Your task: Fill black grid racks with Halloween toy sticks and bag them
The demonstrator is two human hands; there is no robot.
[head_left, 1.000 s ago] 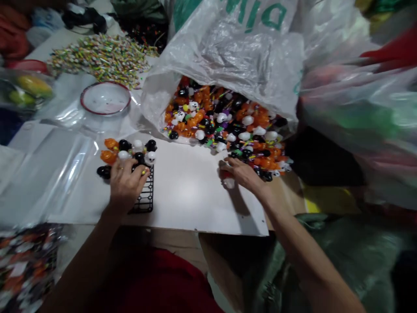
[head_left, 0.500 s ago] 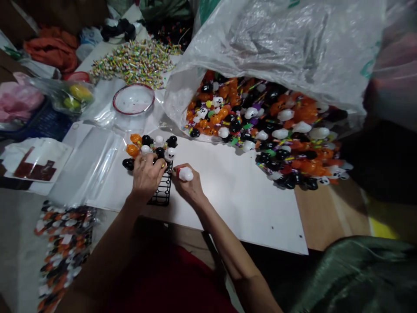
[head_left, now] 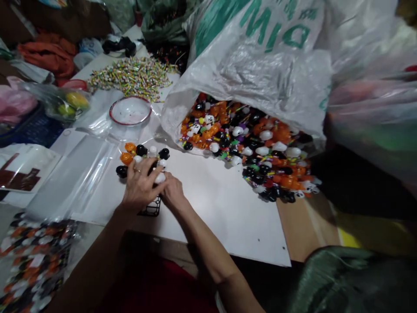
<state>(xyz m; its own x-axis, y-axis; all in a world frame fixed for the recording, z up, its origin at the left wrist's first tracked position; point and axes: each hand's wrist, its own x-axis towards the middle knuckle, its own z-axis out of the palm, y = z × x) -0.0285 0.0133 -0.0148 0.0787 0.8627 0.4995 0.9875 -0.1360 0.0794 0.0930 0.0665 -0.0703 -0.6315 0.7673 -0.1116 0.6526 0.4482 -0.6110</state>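
Note:
On the white board, a black rack [head_left: 151, 208] holds a cluster of small pieces with shiny orange, black [head_left: 121, 171] and white heads. My left hand [head_left: 138, 187] bends over the rack, and its finger and thumb close around a white-headed piece [head_left: 160, 178]. My right hand [head_left: 173, 190] is against the right side of that same piece, its fingers closed at it. The lower part of the piece and most of the rack are hidden under my hands.
A large white plastic bag [head_left: 260, 74] lies open at the back right, spilling many similar pieces [head_left: 270, 152]. A red-rimmed bowl [head_left: 130, 111], a heap of small colourful tubes [head_left: 130, 78] and clear plastic sleeves [head_left: 78, 174] lie left. Packed pieces [head_left: 32, 261] are at lower left.
My right hand has brought the white-headed piece left to the rack, meeting my left hand. The view has shifted, showing more of the bag's green lettering.

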